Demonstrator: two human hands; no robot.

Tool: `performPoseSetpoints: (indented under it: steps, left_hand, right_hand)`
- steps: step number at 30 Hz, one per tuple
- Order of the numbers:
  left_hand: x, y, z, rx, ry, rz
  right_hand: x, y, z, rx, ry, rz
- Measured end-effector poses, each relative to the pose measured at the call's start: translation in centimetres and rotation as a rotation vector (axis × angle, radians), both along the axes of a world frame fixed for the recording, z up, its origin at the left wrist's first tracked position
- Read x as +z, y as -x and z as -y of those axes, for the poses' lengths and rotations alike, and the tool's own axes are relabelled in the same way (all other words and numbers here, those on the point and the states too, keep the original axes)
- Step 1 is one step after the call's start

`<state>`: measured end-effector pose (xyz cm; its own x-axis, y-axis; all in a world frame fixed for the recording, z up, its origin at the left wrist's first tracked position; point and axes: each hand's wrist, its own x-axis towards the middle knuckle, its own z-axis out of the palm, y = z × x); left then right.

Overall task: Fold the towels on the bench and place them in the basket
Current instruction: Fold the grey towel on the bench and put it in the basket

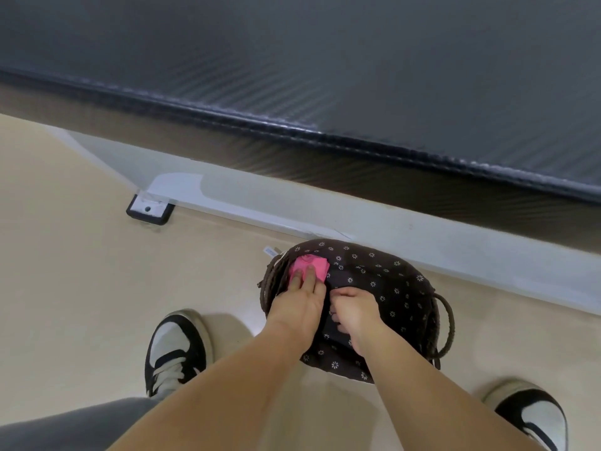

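Note:
A wicker basket [446,323] with a dark flower-print liner [390,278] stands on the floor in front of the bench [357,76]. A folded pink towel [310,265] lies inside it against the left wall. My left hand [299,304] reaches into the basket, its straight fingers pressing on the pink towel. My right hand [356,315] is beside it over the middle of the basket, fingers curled down against the dark liner. Whether that hand holds any cloth is hidden. The dark padded bench top shows no towels in view.
The bench's white base rail [357,219] runs diagonally just behind the basket, with a black foot plate [150,209] at its left end. My two black-and-white shoes [175,349] [533,415] stand on the beige floor either side of the basket.

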<state>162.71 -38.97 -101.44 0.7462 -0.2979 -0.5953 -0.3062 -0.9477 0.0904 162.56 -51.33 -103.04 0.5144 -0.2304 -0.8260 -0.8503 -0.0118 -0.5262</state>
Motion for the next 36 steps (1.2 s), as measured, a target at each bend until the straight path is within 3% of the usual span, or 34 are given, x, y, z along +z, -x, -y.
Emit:
performPoseSetpoints:
  steps: [7,13,18,24,27,32,36]
  left_hand:
    - [3.3,0.1,-0.2,-0.029,-0.028,-0.099]
    - [11.4,2.5,0.9,-0.099,0.024,-0.138]
    - [18.8,3.3,2.9,-0.041,0.372,0.035]
    - [29.4,4.1,6.4,0.083,0.733,0.178]
    - [33.9,4.7,9.1,0.074,0.899,0.194]
    - [39.4,6.0,16.2,-0.005,1.020,0.177]
    - [41.4,6.3,21.5,-0.077,1.016,0.148]
  right_hand:
    - [3.2,0.6,2.6,0.101,0.102,-0.013]
    - [12.2,1.1,4.8,0.393,0.220,0.100]
    - [23.0,1.7,6.3,0.671,0.394,0.236]
    - [35.3,4.4,11.0,0.786,0.603,0.389]
    - [40.8,6.3,14.4,0.692,0.628,0.473]
    - [45.8,9.7,20.2,0.213,0.483,0.700]
    - [46.8,11.1,24.5,0.031,0.719,0.871]
